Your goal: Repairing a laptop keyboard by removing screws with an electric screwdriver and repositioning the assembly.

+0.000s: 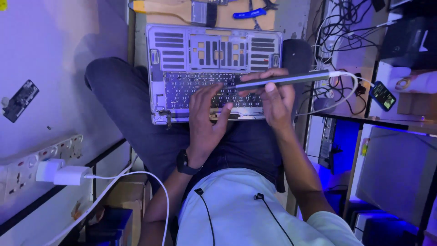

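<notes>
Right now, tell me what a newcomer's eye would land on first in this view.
First, the stripped silver laptop chassis with its bare keyboard underside, lying across the seated person's lap in dark trousers at the centre. The left hand presses fingers on the keyboard area, while the right hand holds a long slim dark lit bar with a white cable across it. At lower left, a white charger sits plugged into a white wall socket strip.
</notes>
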